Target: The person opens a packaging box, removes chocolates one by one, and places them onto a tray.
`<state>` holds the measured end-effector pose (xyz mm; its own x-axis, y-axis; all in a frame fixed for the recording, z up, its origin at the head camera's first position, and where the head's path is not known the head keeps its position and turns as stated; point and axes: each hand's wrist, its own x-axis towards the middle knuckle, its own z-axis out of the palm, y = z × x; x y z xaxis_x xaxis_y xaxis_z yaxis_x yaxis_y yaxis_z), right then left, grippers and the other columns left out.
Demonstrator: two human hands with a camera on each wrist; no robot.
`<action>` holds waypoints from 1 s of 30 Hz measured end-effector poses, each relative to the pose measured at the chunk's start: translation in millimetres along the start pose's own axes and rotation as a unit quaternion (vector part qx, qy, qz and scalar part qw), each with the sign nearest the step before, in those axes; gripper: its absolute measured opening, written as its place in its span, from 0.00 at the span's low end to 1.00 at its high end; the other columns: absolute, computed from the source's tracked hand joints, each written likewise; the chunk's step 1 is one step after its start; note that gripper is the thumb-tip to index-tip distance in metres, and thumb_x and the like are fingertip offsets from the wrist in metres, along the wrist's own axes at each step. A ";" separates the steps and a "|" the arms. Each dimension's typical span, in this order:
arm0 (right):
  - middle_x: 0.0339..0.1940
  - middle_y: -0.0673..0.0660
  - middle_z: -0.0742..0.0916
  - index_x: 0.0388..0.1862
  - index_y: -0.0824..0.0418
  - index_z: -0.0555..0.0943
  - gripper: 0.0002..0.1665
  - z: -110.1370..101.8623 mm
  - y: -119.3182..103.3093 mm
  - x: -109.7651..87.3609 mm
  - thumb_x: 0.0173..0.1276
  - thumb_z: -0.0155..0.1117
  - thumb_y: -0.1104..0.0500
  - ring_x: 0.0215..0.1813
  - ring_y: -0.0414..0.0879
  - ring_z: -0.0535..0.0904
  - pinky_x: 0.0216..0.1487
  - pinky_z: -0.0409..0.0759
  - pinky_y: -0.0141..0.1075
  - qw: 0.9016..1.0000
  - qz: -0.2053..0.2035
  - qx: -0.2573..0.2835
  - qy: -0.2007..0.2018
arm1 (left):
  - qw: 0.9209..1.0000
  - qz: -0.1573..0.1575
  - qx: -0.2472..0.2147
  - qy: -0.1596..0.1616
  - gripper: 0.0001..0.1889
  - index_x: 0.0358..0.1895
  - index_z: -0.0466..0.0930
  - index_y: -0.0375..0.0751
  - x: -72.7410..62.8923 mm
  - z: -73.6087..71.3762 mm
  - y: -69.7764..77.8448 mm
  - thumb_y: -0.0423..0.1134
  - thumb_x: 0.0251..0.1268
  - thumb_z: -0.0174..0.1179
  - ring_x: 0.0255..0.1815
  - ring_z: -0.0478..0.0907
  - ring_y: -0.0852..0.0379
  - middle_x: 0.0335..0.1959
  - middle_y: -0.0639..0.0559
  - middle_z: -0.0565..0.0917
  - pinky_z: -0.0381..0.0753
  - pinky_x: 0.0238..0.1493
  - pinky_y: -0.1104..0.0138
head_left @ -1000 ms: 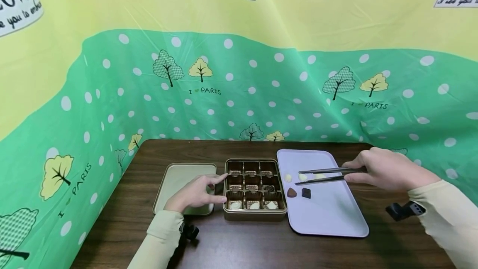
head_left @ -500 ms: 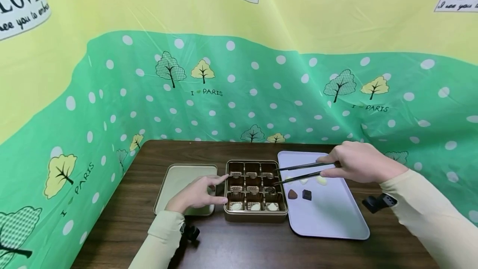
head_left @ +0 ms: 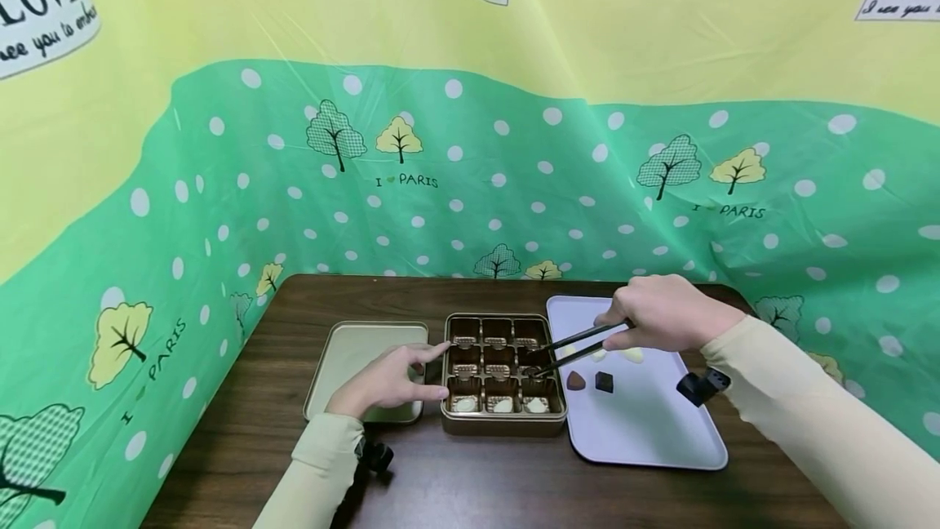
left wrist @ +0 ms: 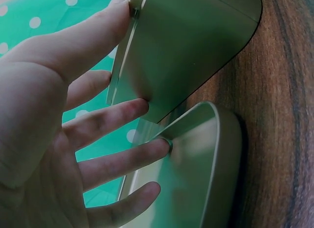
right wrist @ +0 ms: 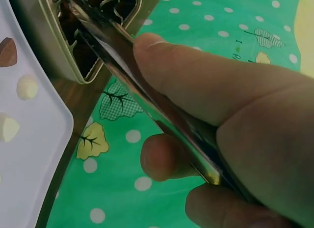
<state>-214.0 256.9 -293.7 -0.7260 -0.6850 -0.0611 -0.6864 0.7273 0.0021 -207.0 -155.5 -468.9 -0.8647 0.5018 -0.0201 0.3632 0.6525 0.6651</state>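
A metal tin [head_left: 503, 426] stands on the table, its brown insert divided into small compartments. White chocolates [head_left: 502, 405] lie in the front row, and a dark chocolate [head_left: 530, 371] sits in the right compartment of the middle row. My right hand [head_left: 665, 314] grips black tongs [right wrist: 167, 107], whose tips reach down into that middle-right compartment. What is between the tips I cannot tell. With fingers spread, my left hand [head_left: 387, 382] touches the tin's left side; its thumb is at the near corner and the index finger by the rim. The left wrist view shows straight fingers [left wrist: 108, 119] against the wall.
Right of the tin lies a pale lilac tray [head_left: 654, 431] with a brown chocolate [head_left: 576, 381], a dark square chocolate [head_left: 604, 382] and several cream pieces [right wrist: 27, 87]. The tin's lid [head_left: 341, 353] is on the left, partly under my left hand. A patterned curtain [head_left: 455, 162] hangs behind the table.
My right hand has moved left from above the tray, bringing the tongs' tips from beside the cream pieces into the tin. The left hand has stayed at the tin's side.
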 end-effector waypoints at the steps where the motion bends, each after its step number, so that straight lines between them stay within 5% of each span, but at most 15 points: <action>1: 0.39 0.43 0.93 0.48 0.49 0.94 0.19 -0.3 -0.6 2.1 0.64 0.78 0.40 0.29 0.33 0.76 0.24 0.75 0.34 1.000 -0.001 -0.006 -0.002 | 1.000 0.002 0.001 0.000 0.45 0.81 0.66 0.53 0.2 0.0 -0.1 0.59 0.63 0.74 0.78 0.67 0.37 0.77 0.38 0.71 0.66 0.77 0.43; 13: 0.40 0.41 0.92 0.44 0.44 0.95 0.15 0.8 -11.8 18.9 0.60 0.81 0.42 0.37 0.40 0.86 0.30 0.83 0.39 0.998 -0.017 -0.052 -0.028 | 1.000 0.002 0.003 -0.002 0.45 0.81 0.66 0.55 -0.1 0.5 0.6 0.59 0.63 0.74 0.77 0.68 0.39 0.78 0.40 0.71 0.66 0.78 0.44; 23: 0.35 0.40 0.91 0.38 0.42 0.94 0.10 5.0 -19.6 29.7 0.58 0.82 0.44 0.32 0.37 0.82 0.23 0.79 0.40 0.997 -0.019 -0.076 -0.025 | 1.000 -0.003 -0.008 -0.006 0.45 0.81 0.66 0.56 0.8 1.3 -1.6 0.60 0.63 0.73 0.67 0.77 0.39 0.79 0.37 0.69 0.69 0.75 0.43; 30: 0.33 0.38 0.90 0.33 0.40 0.93 0.06 5.4 -19.7 30.3 0.60 0.81 0.44 0.30 0.35 0.80 0.21 0.77 0.38 0.997 -0.022 -0.074 -0.027 | 1.000 -0.001 -0.009 -0.003 0.44 0.81 0.66 0.56 -0.5 0.3 -1.8 0.60 0.63 0.73 0.75 0.71 0.39 0.78 0.37 0.70 0.67 0.77 0.43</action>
<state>-222.3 222.1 -301.0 -0.6939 -0.7101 -0.1190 -0.7197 0.6791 0.1443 -207.1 -156.8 -470.3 -0.8636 0.5035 -0.0255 0.3549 0.6430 0.6787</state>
